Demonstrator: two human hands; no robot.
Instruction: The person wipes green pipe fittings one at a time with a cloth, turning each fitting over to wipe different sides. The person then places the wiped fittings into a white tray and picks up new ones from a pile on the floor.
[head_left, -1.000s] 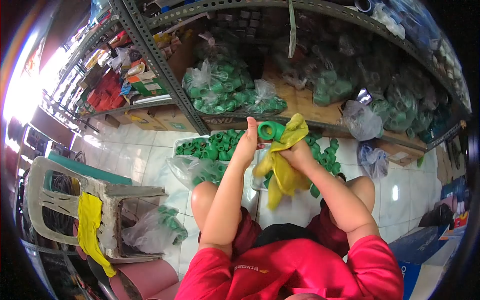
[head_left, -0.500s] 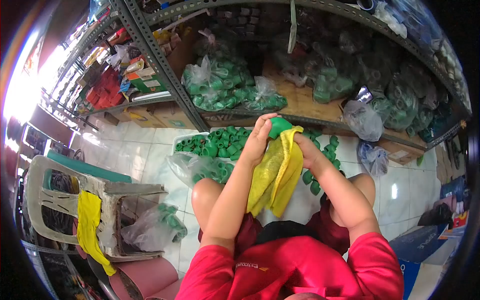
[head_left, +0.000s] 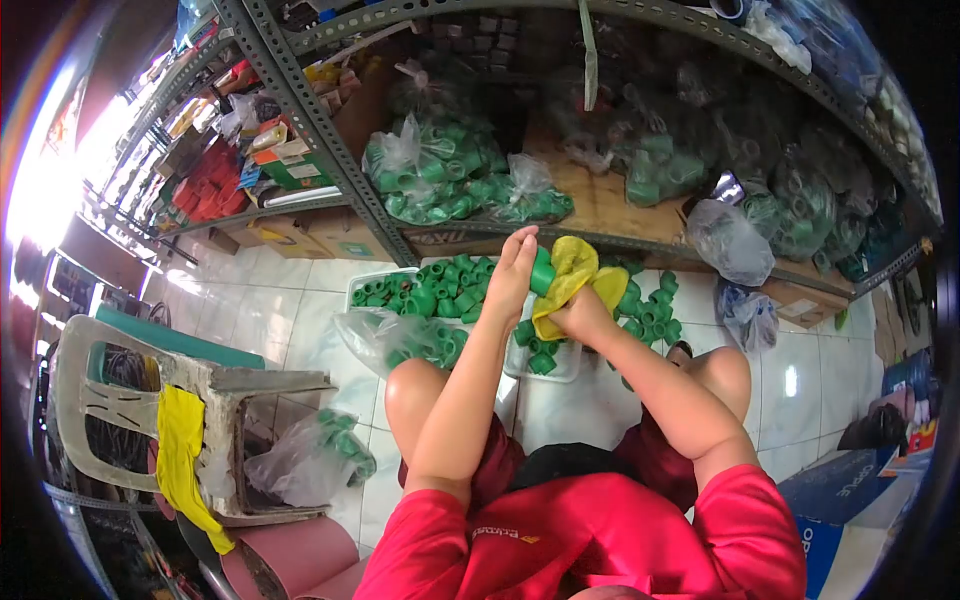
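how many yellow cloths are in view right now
2. One yellow cloth is bunched in the right hand, wrapped around the green fitting that the left hand holds. A second yellow cloth hangs on the plastic chair. Others may be hidden.

A white tiled floor (head_left: pixel 270 300) carries a white tray (head_left: pixel 362 288) of green pipe fittings (head_left: pixel 440 290), with a clear bag (head_left: pixel 385 340) of more fittings just near it. Loose green fittings (head_left: pixel 650 310) lie to the right. At far, a metal shelf (head_left: pixel 600 205) holds bags of green fittings (head_left: pixel 430 170).
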